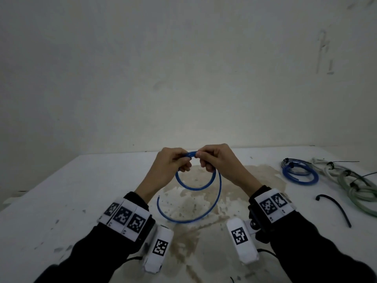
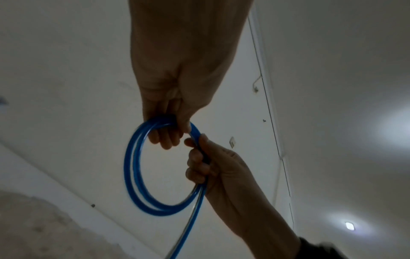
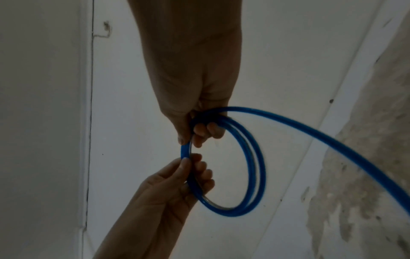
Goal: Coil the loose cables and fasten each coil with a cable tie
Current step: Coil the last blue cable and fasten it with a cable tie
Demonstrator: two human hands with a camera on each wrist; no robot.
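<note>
Both hands hold a blue cable (image 1: 195, 186) above the white table (image 1: 81, 190), at the top of a small coil of two turns. My left hand (image 1: 181, 162) curls its fingers round the coil's top (image 2: 168, 122). My right hand (image 1: 206, 160) grips the same strands just to the right, thumb and fingers closed on them (image 3: 204, 129). In the left wrist view the right hand (image 2: 204, 157) comes in from below; in the right wrist view the left hand (image 3: 190, 171) does. The cable's loose tail (image 3: 332, 143) sweeps down and round to a free end (image 1: 158, 198) near my left wrist.
At the table's right lie a tied blue coil (image 1: 299, 174), pale grey-green coils (image 1: 357, 193) with black ties, and a loose black strip (image 1: 334, 207). A brown stain (image 1: 191, 237) marks the table's middle. A bare wall (image 1: 183, 78) rises behind the table.
</note>
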